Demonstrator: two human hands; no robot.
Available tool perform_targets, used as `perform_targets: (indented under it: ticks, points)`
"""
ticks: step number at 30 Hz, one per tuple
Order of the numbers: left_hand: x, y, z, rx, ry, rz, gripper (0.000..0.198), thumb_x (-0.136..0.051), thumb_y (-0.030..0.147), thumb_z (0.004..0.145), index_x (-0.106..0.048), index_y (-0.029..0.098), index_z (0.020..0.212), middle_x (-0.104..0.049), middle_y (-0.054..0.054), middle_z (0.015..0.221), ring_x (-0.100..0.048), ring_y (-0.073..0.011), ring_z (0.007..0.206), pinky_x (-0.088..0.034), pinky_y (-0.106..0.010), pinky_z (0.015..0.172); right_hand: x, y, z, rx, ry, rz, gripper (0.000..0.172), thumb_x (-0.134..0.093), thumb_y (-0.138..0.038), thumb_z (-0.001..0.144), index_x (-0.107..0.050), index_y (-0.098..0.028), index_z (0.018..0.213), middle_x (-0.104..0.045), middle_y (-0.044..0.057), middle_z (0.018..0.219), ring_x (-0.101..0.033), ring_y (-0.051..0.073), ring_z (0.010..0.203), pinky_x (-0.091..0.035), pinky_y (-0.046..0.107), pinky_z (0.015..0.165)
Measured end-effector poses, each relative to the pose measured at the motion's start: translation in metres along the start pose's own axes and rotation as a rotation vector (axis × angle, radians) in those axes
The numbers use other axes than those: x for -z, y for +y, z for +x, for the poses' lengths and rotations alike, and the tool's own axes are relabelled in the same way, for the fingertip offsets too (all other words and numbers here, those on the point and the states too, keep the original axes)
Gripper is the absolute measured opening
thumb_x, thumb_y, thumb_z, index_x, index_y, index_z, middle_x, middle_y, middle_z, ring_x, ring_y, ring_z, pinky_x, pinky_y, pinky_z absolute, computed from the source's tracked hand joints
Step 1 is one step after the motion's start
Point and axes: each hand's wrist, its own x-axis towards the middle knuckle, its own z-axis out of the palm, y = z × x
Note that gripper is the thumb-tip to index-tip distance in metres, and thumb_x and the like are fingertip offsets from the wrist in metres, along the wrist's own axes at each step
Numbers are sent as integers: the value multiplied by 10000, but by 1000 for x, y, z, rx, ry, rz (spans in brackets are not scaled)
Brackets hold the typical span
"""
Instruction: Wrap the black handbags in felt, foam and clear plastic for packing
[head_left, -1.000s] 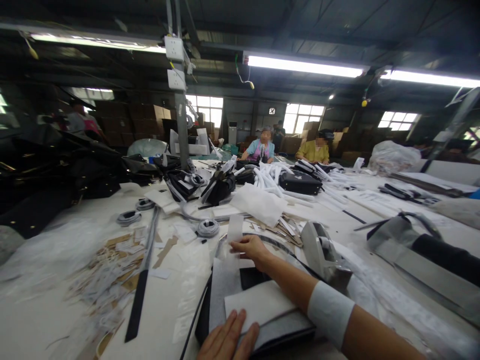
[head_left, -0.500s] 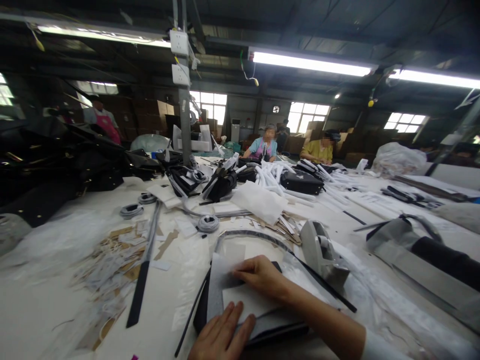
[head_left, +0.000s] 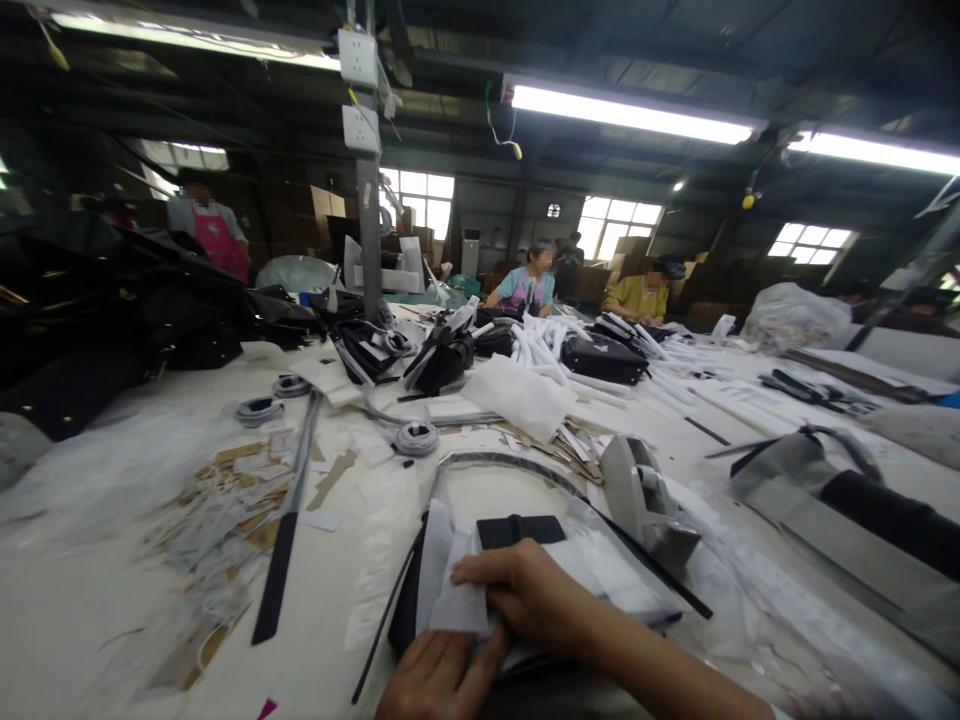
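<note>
"White table [head_left: 315, 635] first; it fills most of the lower view. What is the biggest thing on it?"

"The heap of black bags [head_left: 135, 310] at the far left, with small bright metal bits showing."

"And next in size?"

"A grey and black bag [head_left: 817, 520] lies well over to the right. Nearer the middle, at the front of the table, is the black bag [head_left: 406, 608] being worked on. It lies down, its handle [head_left: 517, 460] arching away toward the middle of the table."

"Where are the hands?"

"Both on that bag. The right hand [head_left: 529, 595] is bent over its paper covering, forefinger reaching left. The left hand [head_left: 442, 675] lies just below, flat and released, fingers spread."

"Is the right one grasping anything?"

"It touches the white paper [head_left: 459, 608], but I cannot tell whether it is pinching or only pressing; the thumb side is hard to see."

"What else is near?"

"The tape dispenser [head_left: 645, 490], just beyond the bag on the right. Smaller, a coil of grey strap [head_left: 416, 438] past the handle, and smallest, a pink scrap [head_left: 266, 708] at the bottom edge."
</note>
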Motion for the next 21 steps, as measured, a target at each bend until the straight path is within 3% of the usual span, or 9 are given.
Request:
perform_targets:
  ticks: [2,5,8,14,21]
  points:
    - [2,-1,4,29,43,-12,407,-300,152,1022,-683,251,1120,-748,-11,886,-705,-138,804,-554,-238,750,0,-5,-3,-42,0,34,415,-518,-47,835,-738,-250,1122,-745,10,1094,-703,182,1009,-515,243,923]
    - [5,3,8,109,87,-47,480,-226,187,1043,-702,247,1041,-753,-8,893,-703,-144,833,-543,-260,781,-2,-12,-12,-50,6,68,347,-542,-74,857,-755,-247,1069,-762,3,1022,-716,182,951,-528,237,874]
    - [6,8,8,130,43,-95,435,-255,205,1044,-686,241,1094,-750,-14,954,-701,-153,878,-543,-283,814,-4,-14,-23,-16,81,73,376,-540,-32,833,-762,-256,1038,-768,-12,975,-721,166,901,-530,217,832]
    - [8,8,2,143,-12,-116,364,-288,167,1025,-612,166,1192,-740,-60,1020,-698,-174,935,-555,-308,857,-8,-14,-33,26,170,61,373,-553,-43,855,-741,-264,1088,-755,-2,1044,-704,166,981,-520,238,897]
    - [6,8,-1,204,-24,-99,278,-380,181,982,-625,175,1113,-730,-99,1028,-697,-216,934,-592,-333,805,-10,-10,-41,132,207,28,390,-581,-22,820,-733,-236,1109,-741,25,1099,-680,173,1053,-508,265,967]
